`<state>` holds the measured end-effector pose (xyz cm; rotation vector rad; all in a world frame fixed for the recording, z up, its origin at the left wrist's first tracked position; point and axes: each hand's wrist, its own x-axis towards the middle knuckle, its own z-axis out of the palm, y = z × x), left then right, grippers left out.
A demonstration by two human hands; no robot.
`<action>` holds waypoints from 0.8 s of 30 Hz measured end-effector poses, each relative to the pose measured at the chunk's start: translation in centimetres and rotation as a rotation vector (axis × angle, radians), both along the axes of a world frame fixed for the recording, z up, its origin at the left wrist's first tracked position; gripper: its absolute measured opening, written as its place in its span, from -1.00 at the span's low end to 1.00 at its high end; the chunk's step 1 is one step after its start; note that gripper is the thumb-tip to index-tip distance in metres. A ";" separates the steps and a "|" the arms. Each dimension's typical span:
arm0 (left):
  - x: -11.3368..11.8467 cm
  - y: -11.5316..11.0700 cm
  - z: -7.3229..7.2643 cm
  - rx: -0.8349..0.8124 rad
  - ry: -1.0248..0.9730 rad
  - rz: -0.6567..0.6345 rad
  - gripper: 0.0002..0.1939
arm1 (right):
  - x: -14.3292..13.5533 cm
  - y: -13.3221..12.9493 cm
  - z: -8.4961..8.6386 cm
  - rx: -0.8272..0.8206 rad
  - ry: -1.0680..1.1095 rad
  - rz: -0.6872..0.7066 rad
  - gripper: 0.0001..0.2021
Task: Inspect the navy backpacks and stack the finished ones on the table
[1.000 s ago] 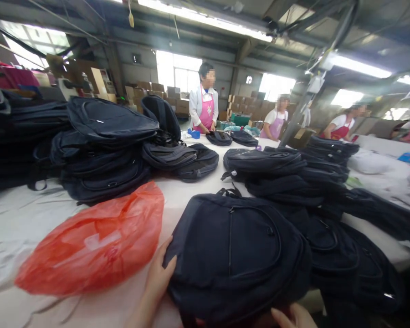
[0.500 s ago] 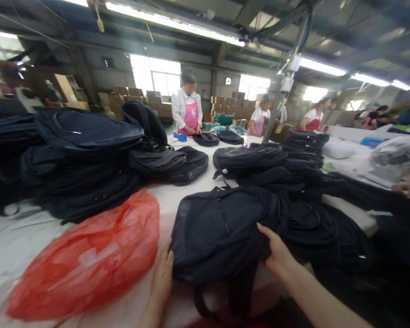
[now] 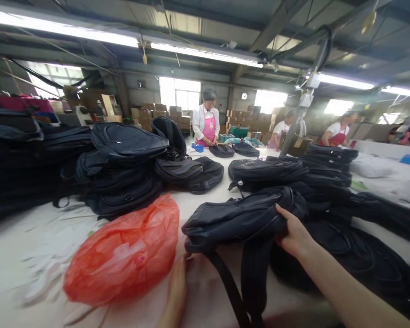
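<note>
A dark navy backpack is tilted up in front of me, its shoulder straps hanging down onto the white table. My right hand grips its right side, thumb on top and the other fingers tucked beneath. At the lower left corner of the bag is my left hand, its fingertips against that end and partly hidden by it. Just left of this hand lies a crumpled red plastic bag with pale pieces showing through.
Stacks of dark backpacks stand on the left and on the right. More dark bags lie close beside my right arm. Across the white table, a person in a pink apron handles a bag. A metal post rises behind the right stack.
The backpack has tipped so its front panel faces more upward and its straps hang in view. My right hand has risen slightly with it. The whole view has shifted left.
</note>
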<state>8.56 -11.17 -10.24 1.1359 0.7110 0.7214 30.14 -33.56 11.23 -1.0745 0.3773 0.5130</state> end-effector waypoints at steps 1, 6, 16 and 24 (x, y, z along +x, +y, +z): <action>0.0 0.0 0.1 0.017 0.011 0.017 -0.39 | 0.0 0.0 0.1 0.016 -0.002 0.008 -0.70; -0.3 -0.2 0.7 0.075 0.054 0.128 -0.23 | -0.4 0.2 0.3 0.052 -0.011 0.010 -0.65; -2.2 -4.2 6.6 0.629 0.186 0.235 -0.54 | -0.6 -0.1 -1.3 0.119 0.017 0.007 -0.66; -1.7 -9.1 13.5 0.912 0.160 -0.018 -0.77 | -2.4 -0.9 -1.8 0.106 0.059 0.013 -0.68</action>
